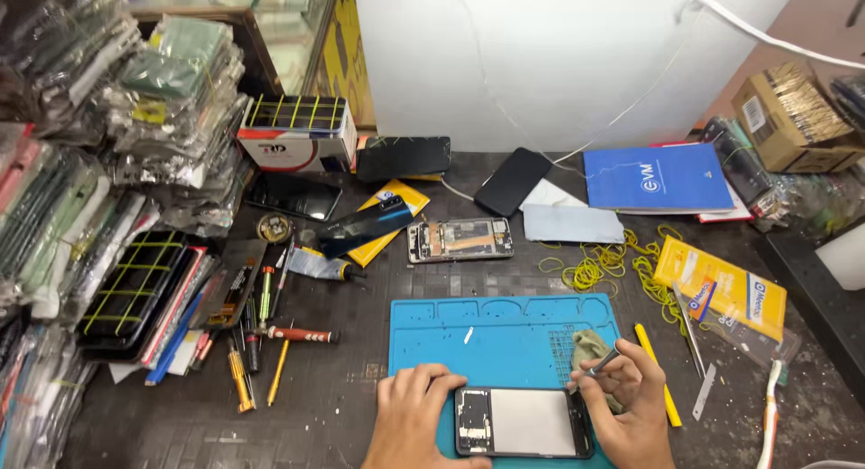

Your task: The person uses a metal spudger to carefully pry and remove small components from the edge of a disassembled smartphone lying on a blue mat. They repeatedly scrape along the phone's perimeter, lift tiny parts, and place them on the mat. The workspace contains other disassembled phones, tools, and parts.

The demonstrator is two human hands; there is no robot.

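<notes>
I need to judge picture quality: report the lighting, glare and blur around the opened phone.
Head view: even overhead light, soft shadows only; the opened phone on the blue mat is sharp; left hand and right hand unblurred; white wall bright, near washed out; edges bow slightly.

— What are we working on?

— A dark, grid-patterned workbench (360, 280). A blue silicone repair mat (505, 329) lies on it under our hands.

— And around?

— Orange-handled screwdrivers (261, 338) left of our left hand (410, 415), tangled yellow rubber bands (613, 262) beyond our right (631, 406).
</notes>
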